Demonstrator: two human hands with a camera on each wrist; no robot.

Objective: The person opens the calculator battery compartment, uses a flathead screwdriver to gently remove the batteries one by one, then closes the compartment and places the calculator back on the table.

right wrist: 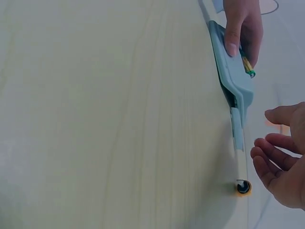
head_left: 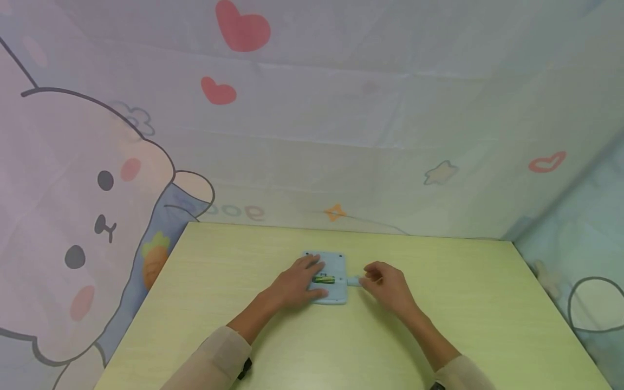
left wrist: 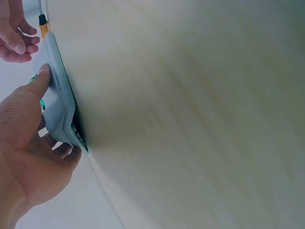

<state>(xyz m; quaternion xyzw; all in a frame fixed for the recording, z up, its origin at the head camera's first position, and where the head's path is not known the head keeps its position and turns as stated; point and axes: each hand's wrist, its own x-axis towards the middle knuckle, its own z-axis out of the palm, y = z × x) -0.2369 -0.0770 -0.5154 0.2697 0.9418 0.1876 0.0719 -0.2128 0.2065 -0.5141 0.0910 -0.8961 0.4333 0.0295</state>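
Note:
A light blue calculator [head_left: 334, 293] lies back up on the table, small dark keys showing under its edge in the left wrist view. A green and yellow battery [head_left: 324, 280] sits at the middle of its back. My left hand [head_left: 297, 281] holds its left side, thumb on the back, other fingers along the edge. A narrow light blue piece [head_left: 353, 281] lies at its right edge. By that piece is my right hand [head_left: 387, 287], fingers loosely bent; the right wrist view shows nothing between them. An orange and dark screwdriver [left wrist: 44, 29] lies near the right hand.
The pale yellow-green table [head_left: 463, 303] extends around the calculator to both sides. A printed cloth [head_left: 341, 119] with hearts and a cartoon bear hangs along its far edge. A second hanging cloth [head_left: 585, 244] borders the right side.

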